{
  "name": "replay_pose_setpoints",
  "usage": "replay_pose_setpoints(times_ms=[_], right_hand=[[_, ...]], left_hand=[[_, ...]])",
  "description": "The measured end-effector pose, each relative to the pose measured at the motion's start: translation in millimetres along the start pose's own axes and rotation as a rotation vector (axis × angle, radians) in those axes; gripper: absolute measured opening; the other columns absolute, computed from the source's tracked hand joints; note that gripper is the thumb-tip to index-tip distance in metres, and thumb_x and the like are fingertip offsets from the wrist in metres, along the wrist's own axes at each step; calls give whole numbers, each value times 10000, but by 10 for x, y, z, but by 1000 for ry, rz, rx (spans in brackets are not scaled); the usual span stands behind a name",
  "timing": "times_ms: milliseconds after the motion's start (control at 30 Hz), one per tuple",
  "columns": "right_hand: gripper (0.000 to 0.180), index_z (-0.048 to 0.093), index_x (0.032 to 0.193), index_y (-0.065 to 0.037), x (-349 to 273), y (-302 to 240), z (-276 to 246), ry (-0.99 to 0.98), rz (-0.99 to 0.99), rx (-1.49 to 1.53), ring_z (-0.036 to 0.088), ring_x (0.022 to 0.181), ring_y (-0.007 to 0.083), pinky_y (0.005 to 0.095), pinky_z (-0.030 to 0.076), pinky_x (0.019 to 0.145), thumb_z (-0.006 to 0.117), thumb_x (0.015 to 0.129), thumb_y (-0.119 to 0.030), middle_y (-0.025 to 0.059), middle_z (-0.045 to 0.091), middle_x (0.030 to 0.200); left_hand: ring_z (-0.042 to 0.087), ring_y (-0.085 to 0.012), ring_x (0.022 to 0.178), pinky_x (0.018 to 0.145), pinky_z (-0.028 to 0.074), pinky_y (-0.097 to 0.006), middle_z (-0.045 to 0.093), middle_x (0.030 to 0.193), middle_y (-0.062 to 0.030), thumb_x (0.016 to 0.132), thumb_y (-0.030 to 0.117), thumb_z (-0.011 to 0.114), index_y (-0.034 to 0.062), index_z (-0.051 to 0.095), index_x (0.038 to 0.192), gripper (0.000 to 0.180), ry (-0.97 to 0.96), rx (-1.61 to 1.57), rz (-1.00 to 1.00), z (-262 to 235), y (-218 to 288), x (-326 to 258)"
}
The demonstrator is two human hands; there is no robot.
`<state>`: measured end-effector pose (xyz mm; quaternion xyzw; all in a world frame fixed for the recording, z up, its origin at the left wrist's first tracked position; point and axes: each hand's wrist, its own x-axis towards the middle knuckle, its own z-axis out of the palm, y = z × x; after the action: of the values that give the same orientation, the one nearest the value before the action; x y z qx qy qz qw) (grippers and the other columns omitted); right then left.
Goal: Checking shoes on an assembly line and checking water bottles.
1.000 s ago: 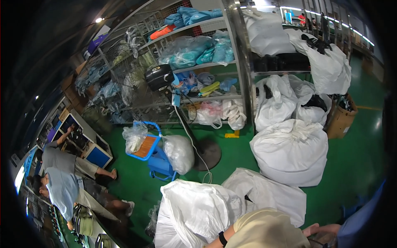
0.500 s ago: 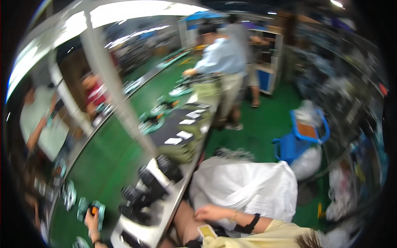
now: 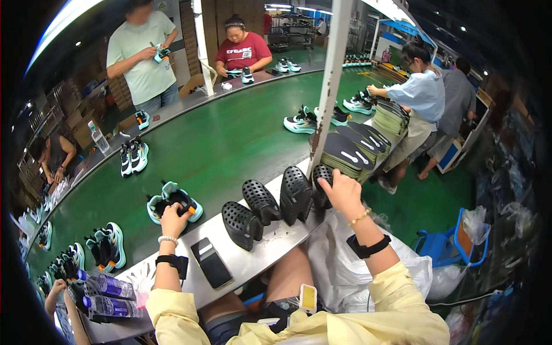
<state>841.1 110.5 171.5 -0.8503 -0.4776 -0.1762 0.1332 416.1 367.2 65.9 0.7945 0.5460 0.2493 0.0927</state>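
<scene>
On the green conveyor belt, a pair of teal, white and black sneakers stands close to my side. My left hand is closed at the heel end of one, by its orange tab; the fingertips are partly hidden. My right hand grips the upper part of a black perforated clog at the right end of a row. Several similar clogs lean along the metal ledge, apart from my hands.
A phone and water bottles lie on the ledge. Stacked insoles sit beyond a white post. More sneakers stand along the belt, with co-workers around it. White sacks and a blue stool are at right.
The view has turned toward the belt. My right hand has gone from near my lap to the clog on the ledge. My left hand is still at the sneakers.
</scene>
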Motion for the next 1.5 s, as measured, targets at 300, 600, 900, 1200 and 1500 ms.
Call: replay_pose_setpoints(times_ms=[300, 600, 900, 1200, 1500], right_hand=[[413, 575, 927, -29, -34, -116, 285, 47, 1, -22, 671, 771, 373, 457, 539, 688, 583, 914, -442, 193, 661, 822], [518, 587, 835, 2, -195, -884, 110, -8, 28, -82, 669, 741, 403, 488, 534, 672, 526, 931, -503, 224, 665, 772], [659, 655, 924, 78, -86, -786, 192, -128, 180, 43, 651, 919, 420, 476, 519, 799, 614, 845, -575, 282, 666, 925], [602, 659, 731, 40, 143, -2055, -905, -124, -207, 365, 659, 738, 389, 449, 516, 662, 618, 852, -548, 231, 642, 720], [491, 619, 614, 0, 544, -4379, 373, -956, -483, 591, 587, 454, 184, 344, 471, 419, 707, 828, -433, 86, 573, 501]], left_hand=[[618, -322, 931, 837, 448, -443, 629, 953, -115, 800, 239, 719, 143, 640, 1067, 294, -17, -255, 146, 57, -140, -121], [498, -361, 1143, 988, 412, -436, 522, 1218, -179, 824, 138, 688, 19, 481, 1265, 502, 441, -418, -85, -222, -400, -178], [534, -334, 1231, 1039, 401, -369, 556, 1317, -231, 924, 280, 600, -15, 509, 1336, 515, 349, -678, -180, 408, -971, 273], [587, -337, 915, 836, 456, -404, 658, 1036, -204, 961, 323, 557, -8, 623, 1213, 421, 407, -712, -188, 372, -1108, 174], [621, -243, 740, 692, 480, -411, 678, 800, -175, 966, 388, 540, -26, 672, 1049, 443, 274, -868, -264, 311, -1470, 287]])
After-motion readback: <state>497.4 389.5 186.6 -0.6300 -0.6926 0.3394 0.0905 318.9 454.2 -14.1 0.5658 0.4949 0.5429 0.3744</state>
